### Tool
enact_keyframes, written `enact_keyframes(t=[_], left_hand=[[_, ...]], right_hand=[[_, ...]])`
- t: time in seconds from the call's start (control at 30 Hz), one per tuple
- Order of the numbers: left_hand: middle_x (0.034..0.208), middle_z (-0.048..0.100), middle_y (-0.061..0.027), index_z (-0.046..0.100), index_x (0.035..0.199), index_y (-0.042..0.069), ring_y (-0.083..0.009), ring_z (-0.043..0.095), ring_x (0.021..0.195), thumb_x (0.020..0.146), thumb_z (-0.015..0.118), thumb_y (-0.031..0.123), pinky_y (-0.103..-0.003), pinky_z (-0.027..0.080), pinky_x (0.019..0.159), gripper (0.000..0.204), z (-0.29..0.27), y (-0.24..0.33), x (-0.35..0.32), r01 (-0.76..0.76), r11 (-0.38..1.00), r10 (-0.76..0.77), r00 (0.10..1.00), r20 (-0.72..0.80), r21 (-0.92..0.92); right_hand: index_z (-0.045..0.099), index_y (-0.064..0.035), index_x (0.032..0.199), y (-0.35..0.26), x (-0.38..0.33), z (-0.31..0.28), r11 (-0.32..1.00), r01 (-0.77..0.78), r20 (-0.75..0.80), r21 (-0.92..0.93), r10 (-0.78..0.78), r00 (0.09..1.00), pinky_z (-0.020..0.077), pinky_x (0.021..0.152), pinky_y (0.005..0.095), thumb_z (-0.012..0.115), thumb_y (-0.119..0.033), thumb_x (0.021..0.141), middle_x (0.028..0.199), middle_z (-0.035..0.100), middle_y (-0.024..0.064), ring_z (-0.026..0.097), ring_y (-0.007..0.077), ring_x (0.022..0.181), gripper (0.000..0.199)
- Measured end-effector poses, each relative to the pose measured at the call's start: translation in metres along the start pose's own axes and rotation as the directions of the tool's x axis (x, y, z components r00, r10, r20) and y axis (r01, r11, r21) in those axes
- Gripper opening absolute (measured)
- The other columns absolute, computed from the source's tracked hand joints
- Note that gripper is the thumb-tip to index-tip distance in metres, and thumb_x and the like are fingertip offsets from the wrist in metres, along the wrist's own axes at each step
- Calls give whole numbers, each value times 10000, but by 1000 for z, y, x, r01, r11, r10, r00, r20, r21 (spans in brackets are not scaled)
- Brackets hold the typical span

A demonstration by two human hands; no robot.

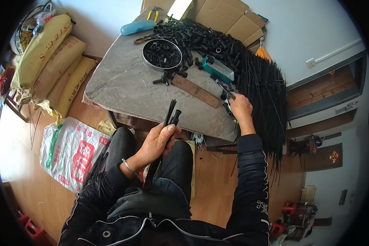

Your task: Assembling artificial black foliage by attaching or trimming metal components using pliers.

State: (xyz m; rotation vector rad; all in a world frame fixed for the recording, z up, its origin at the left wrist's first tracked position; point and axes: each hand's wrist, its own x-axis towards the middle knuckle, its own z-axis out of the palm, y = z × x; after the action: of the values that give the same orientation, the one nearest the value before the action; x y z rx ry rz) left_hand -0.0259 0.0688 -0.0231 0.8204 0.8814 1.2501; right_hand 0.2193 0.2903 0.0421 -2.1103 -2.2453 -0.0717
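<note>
My left hand (156, 141) is closed around a bundle of thin black rods (171, 107), held above my lap. A short black tubular piece (176, 116) rises beside the rod tips, under my thumb. The rods' lower ends run down toward my lap, partly hidden by the hand. At the table's right side, my right hand (242, 107) is closed on a slim grey tool (225, 88), whose far end points up and left. Its kind is unclear because the fingers cover the rest. Small white and black items (227, 107) lie just left of those fingers.
On the grey table (123, 84) are a round tin (144, 57) of small black parts, a rusty metal bar (196, 91), a teal box (218, 69), yellow-handled pliers (153, 14) and heaped black tubes (201, 37). Long black rods (262, 94) overhang the right edge. Stuffed sacks (49, 53) stand left.
</note>
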Motion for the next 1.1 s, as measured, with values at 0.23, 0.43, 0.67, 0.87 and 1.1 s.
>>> enact_keyframes(t=[0.23,0.43,0.67,0.87,1.1], left_hand=[[605,455,14,558,1024,16,-64,413,472,997,427,475,-221,334,443,478,8,6,2,-6,1000,5,999,39,22],[614,456,12,551,1031,19,-62,425,491,1003,421,453,-220,340,447,455,17,14,-12,-32,999,30,998,52,40],[695,488,9,545,1093,9,-61,450,537,1015,425,376,-213,372,486,394,14,21,-45,-133,990,140,973,-185,49],[772,552,-5,516,1169,-19,-44,483,604,1030,424,282,-190,389,527,344,23,25,-62,-225,974,224,969,-105,5],[789,579,-5,521,1133,23,-42,487,583,1021,453,320,-197,394,494,324,22,17,-66,-242,970,239,949,-205,14]], right_hand=[[659,-56,1005,3,6,-12,999,-14,-96,-31,11,995,488,822,468,622,-322,865,1000,677,180,627,385,978,303],[633,-22,909,9,-6,-28,992,-29,-192,121,52,980,498,749,426,611,-282,893,900,678,143,653,320,871,262],[486,-116,793,-70,-146,-11,-443,-520,249,730,-536,806,353,622,273,578,-314,948,710,393,-29,384,92,611,268],[537,-71,806,-115,-213,29,-600,-553,206,578,-549,810,409,616,303,593,-279,950,732,467,-3,434,119,621,259],[568,-33,885,-138,-239,15,-412,-342,234,845,-289,928,443,564,240,572,-211,965,724,551,14,528,99,615,196]])
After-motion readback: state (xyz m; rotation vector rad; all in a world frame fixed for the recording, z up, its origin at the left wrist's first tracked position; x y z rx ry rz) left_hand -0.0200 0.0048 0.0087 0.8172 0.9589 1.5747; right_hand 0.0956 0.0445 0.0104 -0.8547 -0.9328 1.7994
